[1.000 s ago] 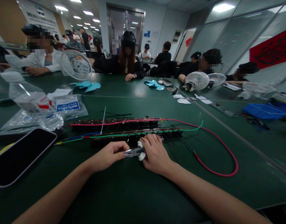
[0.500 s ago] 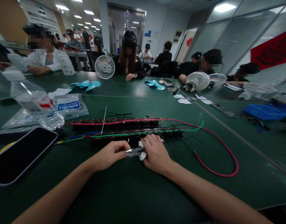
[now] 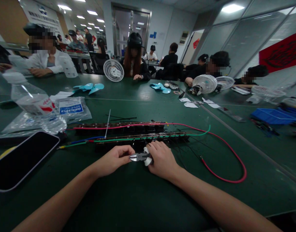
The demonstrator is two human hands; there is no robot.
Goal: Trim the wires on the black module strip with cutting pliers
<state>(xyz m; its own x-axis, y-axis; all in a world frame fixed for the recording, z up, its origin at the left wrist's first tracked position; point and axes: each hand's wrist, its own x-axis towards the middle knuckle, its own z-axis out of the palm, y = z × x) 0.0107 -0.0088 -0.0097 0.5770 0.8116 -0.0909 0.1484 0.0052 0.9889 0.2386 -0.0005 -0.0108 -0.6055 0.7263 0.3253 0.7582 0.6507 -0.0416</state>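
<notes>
My right hand (image 3: 163,158) is wrapped round the white handles of a pair of diagonal cutters (image 3: 139,157), whose metal jaws point left. Thumb and forefinger of my left hand (image 3: 116,161) are pinched together at the tips of the jaws; whatever they hold is too small to make out. Just beyond both hands lies a long black terminal strip (image 3: 177,137) with a green wire (image 3: 128,138) along it. Behind that is a second strip (image 3: 145,128), with a red wire (image 3: 186,124) that loops round to the right. A white cable tie (image 3: 107,124) sticks up from the wires.
At the left are a phone (image 3: 24,161), a plastic bottle (image 3: 41,106) and a plastic bag (image 3: 74,108). Black cable ties (image 3: 121,118) lie behind the strips. Across the table are blue fan blades (image 3: 88,87), a fan grille (image 3: 113,70), a blue tray (image 3: 273,116) and several seated people.
The cutters and my right hand have shifted very slightly; my left hand keeps its pinch. Across the table, a person's fan grille has moved right and turned.
</notes>
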